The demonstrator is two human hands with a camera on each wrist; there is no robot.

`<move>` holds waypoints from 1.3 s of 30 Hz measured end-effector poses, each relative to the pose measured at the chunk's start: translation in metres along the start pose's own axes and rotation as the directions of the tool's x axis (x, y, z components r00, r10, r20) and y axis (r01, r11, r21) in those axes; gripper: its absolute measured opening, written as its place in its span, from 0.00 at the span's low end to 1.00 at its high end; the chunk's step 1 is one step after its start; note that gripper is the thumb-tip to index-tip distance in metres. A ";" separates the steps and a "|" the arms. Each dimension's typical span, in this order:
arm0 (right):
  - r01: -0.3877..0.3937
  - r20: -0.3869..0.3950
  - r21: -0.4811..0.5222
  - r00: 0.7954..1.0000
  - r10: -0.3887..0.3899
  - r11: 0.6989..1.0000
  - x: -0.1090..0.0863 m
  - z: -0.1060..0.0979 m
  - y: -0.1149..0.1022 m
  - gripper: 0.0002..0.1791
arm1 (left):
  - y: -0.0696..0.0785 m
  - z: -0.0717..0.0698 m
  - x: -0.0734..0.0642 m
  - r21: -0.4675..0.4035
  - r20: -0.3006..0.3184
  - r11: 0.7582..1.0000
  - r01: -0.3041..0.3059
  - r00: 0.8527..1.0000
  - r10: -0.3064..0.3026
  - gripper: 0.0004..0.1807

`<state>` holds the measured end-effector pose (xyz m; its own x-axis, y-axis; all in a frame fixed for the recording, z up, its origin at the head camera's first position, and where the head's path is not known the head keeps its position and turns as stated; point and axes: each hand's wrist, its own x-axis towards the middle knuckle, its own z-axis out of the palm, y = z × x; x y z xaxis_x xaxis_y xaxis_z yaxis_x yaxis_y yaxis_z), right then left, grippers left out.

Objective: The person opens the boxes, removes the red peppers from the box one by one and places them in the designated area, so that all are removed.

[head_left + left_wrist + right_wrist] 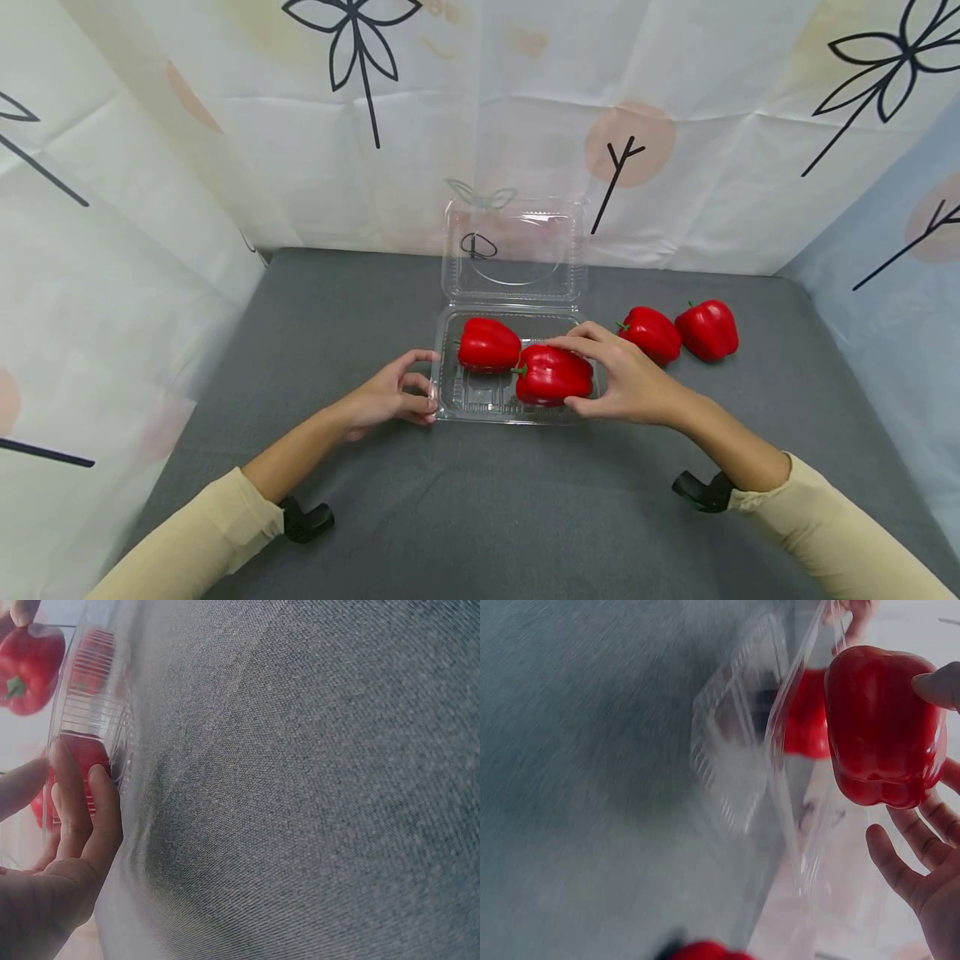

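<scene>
A clear plastic clamshell container (487,414) lies with its lid (513,262) raised behind it. One red bell pepper (489,344) sits in the left half of its base. My right hand (637,383) grips a second red bell pepper (553,377) over the right half, thumb on the near side and fingers on the far side. Its green stem points left, and the left wrist view has this pepper (31,669) above the rim. At the container's left wall, my left hand (390,393) holds the edge with thumb and fingertips.
Two more red bell peppers, one nearer (651,335) and one farther right (708,330), lie on the grey cloth-covered table (480,500) right of the container. A patterned white curtain (517,125) hangs behind. Black straps (306,522) sit at both wrists.
</scene>
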<state>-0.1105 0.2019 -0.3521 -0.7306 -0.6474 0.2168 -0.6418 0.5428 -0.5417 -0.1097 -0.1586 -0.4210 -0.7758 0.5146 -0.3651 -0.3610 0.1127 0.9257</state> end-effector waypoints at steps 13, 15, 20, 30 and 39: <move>-0.104 -0.194 -0.155 0.978 0.073 0.982 -0.046 -0.044 0.044 0.40 | 0.000 0.000 0.000 0.001 0.004 1.000 -0.008 1.000 0.008 0.41; -0.130 -0.219 -0.171 0.971 0.091 0.977 -0.053 -0.048 0.049 0.40 | 0.000 0.000 0.000 0.006 0.000 1.000 -0.001 1.000 0.001 0.41; -0.163 -0.254 -0.181 0.960 0.114 0.970 -0.069 -0.057 0.057 0.39 | 0.000 0.000 0.000 0.018 -0.004 1.000 0.013 1.000 -0.013 0.41; -0.226 -0.265 -0.269 0.952 0.153 0.936 -0.101 -0.066 0.072 0.41 | -0.001 0.000 -0.001 0.025 -0.004 1.000 0.007 1.000 -0.007 0.41; -0.264 -0.285 -0.236 0.939 0.193 0.935 -0.130 -0.069 0.087 0.40 | -0.001 0.000 -0.002 0.031 0.002 1.000 0.002 1.000 -0.002 0.41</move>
<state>-0.0875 0.3706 -0.3717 -0.8765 -0.3506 0.3298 -0.4621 0.8049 -0.3724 -0.1076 -0.1595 -0.4212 -0.7742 0.5157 -0.3670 -0.3463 0.1402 0.9276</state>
